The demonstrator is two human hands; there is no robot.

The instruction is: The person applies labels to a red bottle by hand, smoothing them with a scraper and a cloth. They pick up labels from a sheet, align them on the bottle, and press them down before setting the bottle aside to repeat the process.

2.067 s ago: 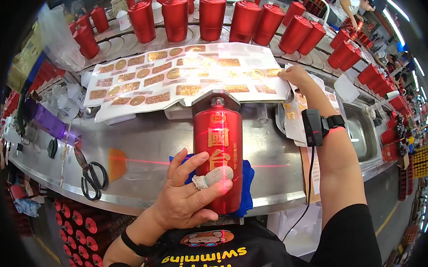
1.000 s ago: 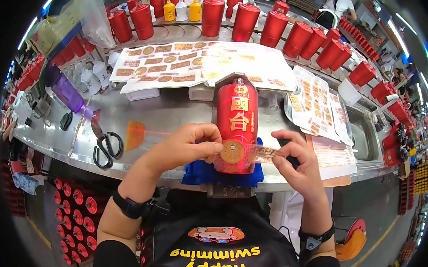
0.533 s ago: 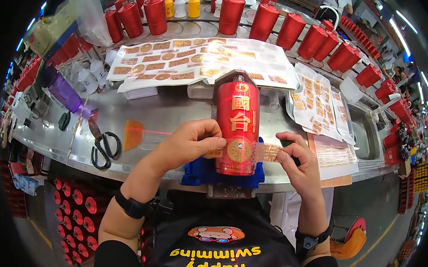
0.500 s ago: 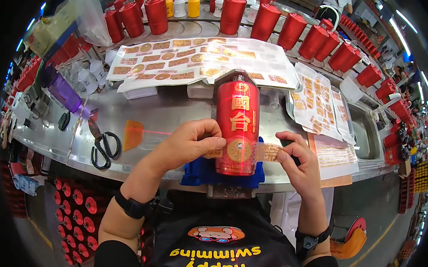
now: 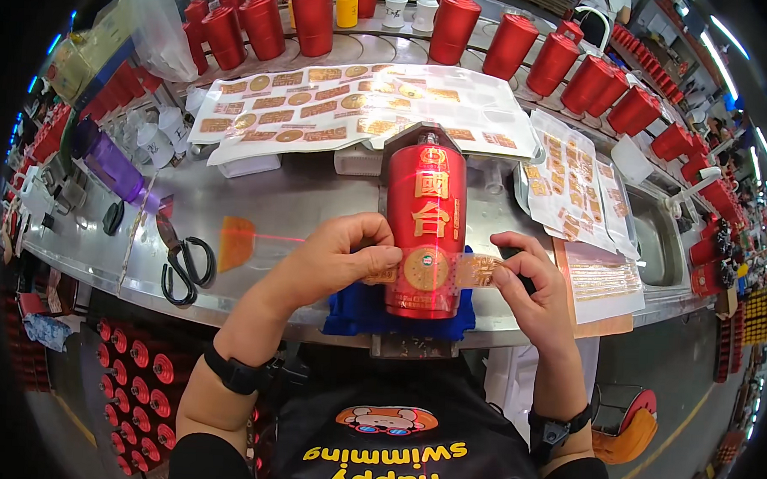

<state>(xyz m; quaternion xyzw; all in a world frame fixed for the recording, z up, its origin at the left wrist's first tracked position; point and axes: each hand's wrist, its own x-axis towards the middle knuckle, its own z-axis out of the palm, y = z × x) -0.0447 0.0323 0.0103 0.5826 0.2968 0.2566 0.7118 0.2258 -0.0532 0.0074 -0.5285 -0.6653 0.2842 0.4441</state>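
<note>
A red bottle with gold lettering lies in a holder, its capped end away from me, over a blue cloth. Across its lower part runs a clear decal strip with a round gold emblem in the middle. My left hand pinches the strip's left end between thumb and forefinger, close against the bottle's side. The right end is pinched by my right hand, held a little off the bottle with its forefinger raised. A red laser line crosses the bottle.
Sheets of gold decals lie beyond the bottle, with more decal sheets at right beside a sink. Black-handled scissors and an orange scraper rest at left. Red bottles line a curved conveyor behind.
The bottles on the conveyor have shifted to the right. My hands keep their pinch on the strip, with only slight movement. The bottle in front of me stays in place.
</note>
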